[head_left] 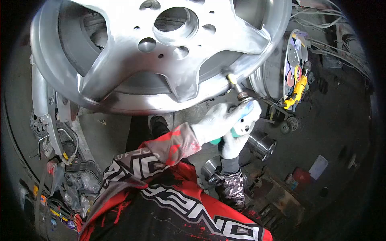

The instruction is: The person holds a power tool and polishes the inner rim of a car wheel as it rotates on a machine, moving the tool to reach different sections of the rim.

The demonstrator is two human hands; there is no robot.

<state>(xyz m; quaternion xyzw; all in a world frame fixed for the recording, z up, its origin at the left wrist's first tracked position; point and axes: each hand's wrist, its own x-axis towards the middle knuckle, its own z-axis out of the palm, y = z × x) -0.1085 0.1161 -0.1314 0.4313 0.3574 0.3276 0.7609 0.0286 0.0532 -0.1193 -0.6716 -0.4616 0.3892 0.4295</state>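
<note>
Forward and leftward, the alloy wheel [124, 46] lay beyond my grip; my left hand [221, 119] and right hand [233, 147] both clasped the rotary tool [242, 95], its shaft slanting toward the rim, my left nearer.

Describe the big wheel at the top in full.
The wheel is bare silvery metal with no tyre, its face turned toward the camera and its upper part cut off by the picture. Broad spokes spread from a hub with a large round centre opening, ringed by bigger and smaller holes. The face shines brightly in places; the barrel behind looks duller grey. The hand-held tool has its tip at the lower-right rim, though contact is uncertain. What supports the wheel isn't clear.
</note>
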